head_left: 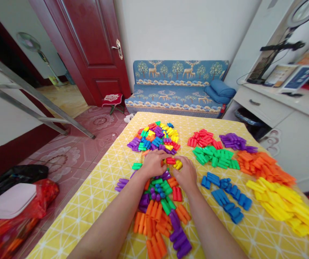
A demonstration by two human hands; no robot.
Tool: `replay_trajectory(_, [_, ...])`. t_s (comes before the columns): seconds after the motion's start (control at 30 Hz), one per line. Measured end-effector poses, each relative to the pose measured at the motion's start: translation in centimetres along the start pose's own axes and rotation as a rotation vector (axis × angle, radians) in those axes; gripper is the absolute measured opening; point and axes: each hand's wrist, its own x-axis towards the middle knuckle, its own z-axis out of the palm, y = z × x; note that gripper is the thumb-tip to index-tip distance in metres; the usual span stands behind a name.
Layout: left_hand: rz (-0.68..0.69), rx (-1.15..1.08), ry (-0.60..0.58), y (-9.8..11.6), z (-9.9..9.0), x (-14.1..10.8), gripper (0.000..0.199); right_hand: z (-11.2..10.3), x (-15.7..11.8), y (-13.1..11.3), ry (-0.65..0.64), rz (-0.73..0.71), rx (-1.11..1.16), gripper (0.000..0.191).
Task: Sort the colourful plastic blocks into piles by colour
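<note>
My left hand (154,162) is closed, its curled fingertips at the left end of a small red plastic building block (171,160). My right hand (186,173) curves in from the other side, its thumb and index finger around a yellow block (178,165). The red and yellow blocks sit close together between the hands; whether they are joined I cannot tell. Below and between my forearms lies a loose heap of orange blocks (154,212), purple blocks (180,241) and green blocks (166,187). A mixed-colour pile (154,138) lies just beyond my hands.
On the yellow patterned tablecloth (97,201), the right side holds separate groups of red (203,138), green (215,157), purple (235,141), orange (264,167), blue (226,196) and yellow blocks (284,205). A blue sofa (168,93) stands behind the table.
</note>
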Motion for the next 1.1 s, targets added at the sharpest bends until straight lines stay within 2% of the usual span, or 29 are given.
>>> replay_trajectory(0.2, [-0.024,0.075,-0.023,0.3,0.2,0.2,0.035,0.6,0.1,0.4,0.016,0.032,-0.021,0.041])
replay_trajectory(0.3, [-0.017,0.109,-0.024,0.5,0.1,0.3,0.034,0.7,0.1,0.4,0.043,0.059,0.015,0.040])
replay_trajectory(0.47, [0.020,0.080,-0.013,0.5,0.0,0.2,0.029,0.3,0.1,-0.5,-0.041,-0.060,0.103,0.040])
replay_trajectory(0.63, [0.015,0.017,0.032,0.5,-0.1,0.1,0.021,0.1,0.3,-0.7,-0.021,-0.092,0.180,0.023])
replay_trajectory(0.73, [0.012,-0.014,0.056,0.5,0.0,0.1,0.016,0.2,0.3,-0.5,-0.003,-0.076,0.225,0.020])
replay_trajectory(0.87, [0.025,-0.060,0.084,0.3,0.1,0.1,0.021,0.4,0.2,-0.4,0.020,-0.027,0.339,0.022])
replay_trajectory(1.0, [0.044,-0.143,0.123,0.0,0.2,0.1,0.040,0.7,0.0,-0.2,0.032,0.081,0.410,0.028])
replay_trajectory(1.1, [0.049,-0.213,0.159,-0.2,0.4,0.2,0.045,0.6,-0.1,-0.4,0.008,0.064,0.386,0.029])
